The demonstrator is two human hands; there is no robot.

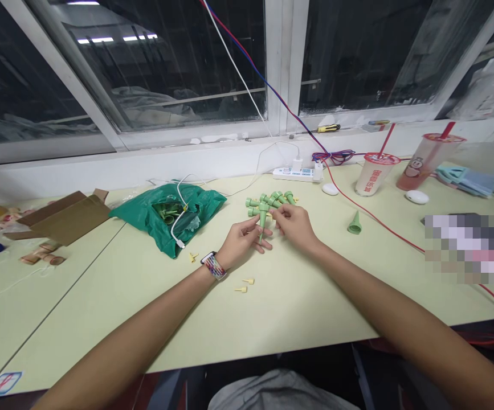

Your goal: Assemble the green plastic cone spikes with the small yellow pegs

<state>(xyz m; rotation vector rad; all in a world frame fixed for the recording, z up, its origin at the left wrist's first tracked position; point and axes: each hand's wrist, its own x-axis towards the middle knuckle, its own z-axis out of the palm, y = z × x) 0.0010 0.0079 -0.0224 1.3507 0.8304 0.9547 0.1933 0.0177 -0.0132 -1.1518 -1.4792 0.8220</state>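
My left hand (243,241) is closed round a green cone-shaped plastic part (262,219), held with its tip pointing down at the table. My right hand (293,223) pinches the top of that same part from the right side. Just behind both hands lies a pile of several like green parts (272,200). A single green cone (354,223) stands apart to the right. Small yellow pegs (244,285) lie on the table near my left wrist, which wears a patterned band.
A green plastic bag (167,213) with more parts and a white cable lies left of the pile. Cardboard pieces (65,216) sit further left. A power strip (298,172), two drink cups (375,172) and a red cable (400,236) lie to the right.
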